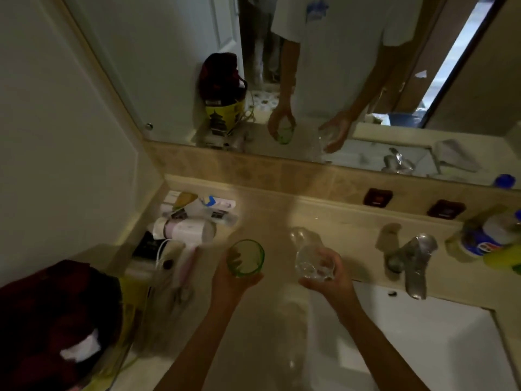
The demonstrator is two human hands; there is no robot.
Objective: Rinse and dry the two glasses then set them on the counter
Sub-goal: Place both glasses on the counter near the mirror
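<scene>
Here, two glasses held up over the counter (267, 221) near the middle of the frame, neither set down. Left hand (234, 280) cupped under and around the base of the green glass (245, 258), fingers curled about its lower wall, mouth facing up toward the camera. Right hand (327, 277) wrapped round the clear glass (308, 258), which lies tilted, its far end blurred and pointing toward the upper part of the frame; hard to tell rim from base in the smear. Both likely light, rigid and breakable: thin walls, no give, a knock against the tap (414, 261) or the edge of the sink (423, 348) at lower right probably enough to chip them. Probably slick as well if wet, though no water visible on either from here. Best grip judged to be round the lower wall, thumb opposite the fingers, firm but not squeezing, and away from the rim, the weakest part. Sink just right of the clear glass, tap beyond it, no stream visible. Clutter at middle left, a hair dryer (183, 230) and small boxes (197, 204), crowding that end of the counter, so a bare patch near the centre looks the safer spot for setting down. Grey cloth (454, 153) visible only in the mirror (169, 66), upper right.
</scene>
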